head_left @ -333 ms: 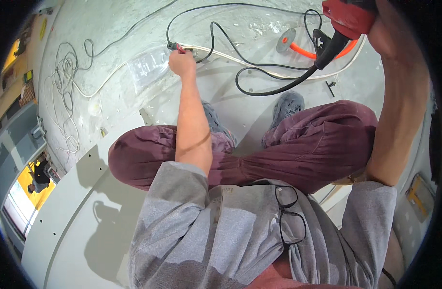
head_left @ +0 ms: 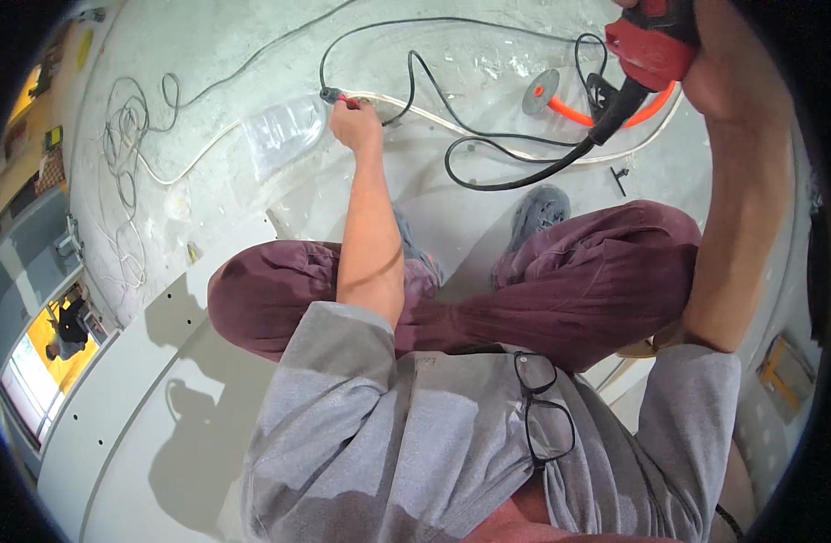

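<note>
At top right, the right hand [head_left: 736,77] was wrapped around one red power tool [head_left: 652,41] with a black cord, while the left hand [head_left: 356,125], top centre, pinched one small red-tipped tool [head_left: 341,97].

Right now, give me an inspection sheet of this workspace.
Surface: dusty grey floor; white board at lower left.
Job's things: red power tool; grey cutting disc on the floor; small red-tipped tool.
Clutter: clear plastic sheet; orange ring.
Hands: left hand grips the red-tipped tool; right hand holds the power tool up.
Cables: black cord looping; thin wires tangled at left.
Surroundings: glasses hung on grey shirt.
</note>
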A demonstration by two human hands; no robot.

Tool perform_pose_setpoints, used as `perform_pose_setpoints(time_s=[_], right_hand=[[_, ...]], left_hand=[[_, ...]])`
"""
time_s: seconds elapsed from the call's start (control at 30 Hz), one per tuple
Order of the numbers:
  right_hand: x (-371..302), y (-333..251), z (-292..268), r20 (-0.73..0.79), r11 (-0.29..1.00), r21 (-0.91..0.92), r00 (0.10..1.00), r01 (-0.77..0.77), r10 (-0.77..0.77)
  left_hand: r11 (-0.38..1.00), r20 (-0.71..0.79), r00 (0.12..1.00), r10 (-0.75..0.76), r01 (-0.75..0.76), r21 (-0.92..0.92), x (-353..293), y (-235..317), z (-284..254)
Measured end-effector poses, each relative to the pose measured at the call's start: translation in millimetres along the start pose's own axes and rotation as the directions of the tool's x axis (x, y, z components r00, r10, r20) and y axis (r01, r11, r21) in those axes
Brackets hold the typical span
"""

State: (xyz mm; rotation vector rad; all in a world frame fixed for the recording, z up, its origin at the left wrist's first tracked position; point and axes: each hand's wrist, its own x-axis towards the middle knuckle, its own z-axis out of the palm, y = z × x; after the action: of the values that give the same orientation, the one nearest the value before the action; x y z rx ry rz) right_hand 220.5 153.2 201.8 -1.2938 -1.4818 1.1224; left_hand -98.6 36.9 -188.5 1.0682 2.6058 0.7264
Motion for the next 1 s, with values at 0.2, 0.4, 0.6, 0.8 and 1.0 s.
perform_pose_setpoints(time_s=[0.2,0.4,0.6,0.8,1.0], right_hand=[[18,5,22,0.313,0.947,0.126,0.918,-0.295,0.244],[2,-16,26,0.158,0.959,0.215,0.976,-0.185,0.153],[-8,-22,36,0.228,0.976,-0.067,0.949,-0.208,0.218],[-43,-8,62,0.471,0.860,-0.305,0.850,0.409,-0.237],[-80,-3,69,0.668,0.662,-0.459,0.721,0.592,-0.183]], left_hand=[[0.994,-0.035,0.993,0.111,-0.110,0.016,8,-25,-3],[0.958,0.345,0.939,-0.011,-0.089,0.273,21,35,-63],[0.259,0.763,0.637,0.113,0.722,-0.641,31,229,-200],[0.048,0.646,0.583,0.493,0.723,-0.690,39,263,-235],[-0.102,0.534,0.731,0.425,0.625,-0.774,-22,226,-258]])
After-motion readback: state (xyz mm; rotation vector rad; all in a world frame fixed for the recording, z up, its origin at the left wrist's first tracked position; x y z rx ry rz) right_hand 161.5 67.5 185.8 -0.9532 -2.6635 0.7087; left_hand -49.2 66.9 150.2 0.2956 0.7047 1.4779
